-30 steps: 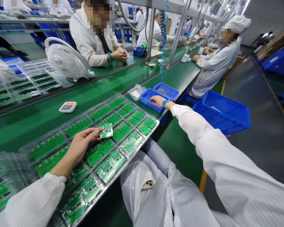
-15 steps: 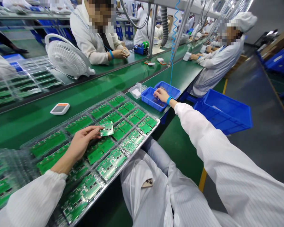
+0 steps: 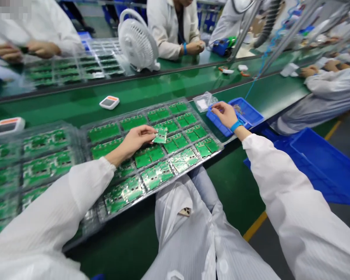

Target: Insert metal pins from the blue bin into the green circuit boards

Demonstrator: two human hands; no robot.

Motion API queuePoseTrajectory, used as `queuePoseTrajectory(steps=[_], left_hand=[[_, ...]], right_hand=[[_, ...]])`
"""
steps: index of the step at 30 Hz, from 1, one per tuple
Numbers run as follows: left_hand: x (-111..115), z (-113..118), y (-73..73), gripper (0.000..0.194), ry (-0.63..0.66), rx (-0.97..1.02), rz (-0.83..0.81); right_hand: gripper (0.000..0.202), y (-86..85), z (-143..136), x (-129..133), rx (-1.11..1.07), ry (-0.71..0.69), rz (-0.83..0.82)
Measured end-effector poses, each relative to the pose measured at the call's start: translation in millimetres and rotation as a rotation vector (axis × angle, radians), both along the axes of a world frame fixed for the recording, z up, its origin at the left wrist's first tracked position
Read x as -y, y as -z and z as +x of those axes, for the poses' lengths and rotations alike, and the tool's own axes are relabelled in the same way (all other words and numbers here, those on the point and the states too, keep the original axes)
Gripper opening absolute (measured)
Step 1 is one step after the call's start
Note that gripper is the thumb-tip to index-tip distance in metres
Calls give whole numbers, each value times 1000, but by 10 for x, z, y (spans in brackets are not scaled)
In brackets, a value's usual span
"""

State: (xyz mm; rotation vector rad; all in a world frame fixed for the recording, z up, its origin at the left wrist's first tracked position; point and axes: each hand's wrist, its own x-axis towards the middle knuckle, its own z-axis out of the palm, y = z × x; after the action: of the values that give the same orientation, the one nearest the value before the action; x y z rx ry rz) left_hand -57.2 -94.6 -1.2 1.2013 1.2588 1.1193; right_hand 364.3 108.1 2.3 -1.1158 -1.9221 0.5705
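My left hand (image 3: 131, 144) pinches a small green circuit board (image 3: 161, 135) by its left edge, just above a clear plastic tray (image 3: 187, 165). Rows of green boards (image 3: 156, 175) fill the tray's compartments. Over on the right, my right hand (image 3: 228, 116), with a blue band at the wrist, hovers over a small blue bin (image 3: 221, 127). Its thumb and fingertips are pressed together; anything between them is too small to make out. Behind that hand a second blue bin (image 3: 253, 112) holds small loose parts.
A second stack of board trays (image 3: 48, 161) lies at left. White devices with orange tops (image 3: 109, 102) sit on the green bench. A plastic bag (image 3: 204, 102) lies by the bins. A white fan (image 3: 138, 41) and co-workers are opposite; a large blue crate (image 3: 329, 159) stands right.
The view has swung left, so the bench appears shifted right. My left hand still holds the board over the tray. My right hand is still at the blue bins, its fingertips now near the left bin's far edge.
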Motion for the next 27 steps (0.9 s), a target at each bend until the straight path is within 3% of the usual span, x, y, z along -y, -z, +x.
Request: queuePoseTrajectory(steps=[7, 12, 16, 21, 27], left_hand=[[-20, -32, 40, 25, -101, 98, 0], [-5, -1, -9, 14, -119, 139, -21], [4, 33, -38, 18, -106, 145, 7], [-6, 41, 6, 29, -153, 170, 64], [3, 37, 27, 24, -194, 166, 48]], right_hand=[[35, -43, -1409, 495, -110, -448, 16], [47, 14, -2162, 745, -213, -609, -79], [53, 153, -2358, 852, -272, -640, -141], [55, 269, -2322, 831, -264, -579, -153], [55, 313, -2314, 793, -262, -570, -172]])
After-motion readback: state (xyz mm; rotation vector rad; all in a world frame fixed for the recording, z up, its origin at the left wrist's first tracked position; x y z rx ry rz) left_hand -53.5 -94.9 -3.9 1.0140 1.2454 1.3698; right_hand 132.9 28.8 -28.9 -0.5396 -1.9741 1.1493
